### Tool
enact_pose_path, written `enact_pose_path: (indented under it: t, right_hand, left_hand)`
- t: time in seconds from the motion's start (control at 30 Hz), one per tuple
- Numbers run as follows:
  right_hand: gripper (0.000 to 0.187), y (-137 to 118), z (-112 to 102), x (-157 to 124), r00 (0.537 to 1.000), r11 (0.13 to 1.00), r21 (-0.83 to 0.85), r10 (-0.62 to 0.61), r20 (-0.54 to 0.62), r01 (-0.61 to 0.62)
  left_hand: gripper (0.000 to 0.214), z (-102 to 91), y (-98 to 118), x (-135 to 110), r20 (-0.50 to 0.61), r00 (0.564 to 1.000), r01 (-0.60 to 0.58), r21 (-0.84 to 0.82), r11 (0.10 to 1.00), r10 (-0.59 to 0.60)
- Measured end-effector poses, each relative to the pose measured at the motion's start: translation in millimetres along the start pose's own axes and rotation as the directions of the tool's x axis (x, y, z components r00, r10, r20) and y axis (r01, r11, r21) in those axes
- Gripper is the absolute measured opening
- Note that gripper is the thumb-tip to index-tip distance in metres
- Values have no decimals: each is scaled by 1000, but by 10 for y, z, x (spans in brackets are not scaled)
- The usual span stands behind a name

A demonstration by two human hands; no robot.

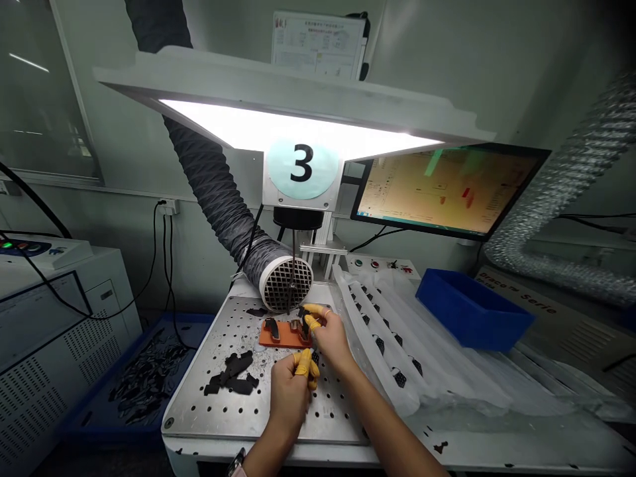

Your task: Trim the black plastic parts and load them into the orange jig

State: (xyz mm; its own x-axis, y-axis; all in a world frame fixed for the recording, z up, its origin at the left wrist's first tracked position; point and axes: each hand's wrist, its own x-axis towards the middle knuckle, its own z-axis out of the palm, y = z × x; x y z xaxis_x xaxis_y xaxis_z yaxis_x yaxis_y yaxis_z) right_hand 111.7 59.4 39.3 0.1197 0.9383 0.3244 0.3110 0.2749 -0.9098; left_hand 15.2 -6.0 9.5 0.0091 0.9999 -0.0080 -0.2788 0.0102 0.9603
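The left hand (pixel 289 400) is clenched, yellow finger cots (pixel 302 361) pinching a small black mesh piece (pixel 315 358); the right hand (pixel 332 340) pinches a black part (pixel 303 315) just beyond it, above an orange jig (pixel 281 338); loose black pieces (pixel 231 374) lie left of the left hand on a perforated steel plate (pixel 199 417).

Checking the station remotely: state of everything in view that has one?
Monitor: on, yellow-toned layout on screen
Overhead light panel: lit
Duct hose: grilled mouth aimed toward the plate
Orange pad: on perforated steel plate, black parts on it
Left hand: yellow finger cots, pinching
Right hand: yellow finger cots, over orange pad
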Motion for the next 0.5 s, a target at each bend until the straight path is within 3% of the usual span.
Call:
enact_pose_path:
  t: [0.13, 0.33, 0.5]
  right_hand:
    - [33, 222, 64, 50, 995, 999, -25, 28, 98, -25]
    - [31, 356, 54, 62, 997, 980, -194, -21, 70, 34]
    - [37, 396, 59, 100, 994, 944, -323, -31, 106, 64]
  left_hand:
    - [36, -8, -69, 4, 18, 994, -110, -8, 994, 110]
    - [32, -4, 10, -57, 48, 989, -143, 131, 981, 137]
    - [26, -1, 62, -109, 83, 967, -253, 249, 935, 240]
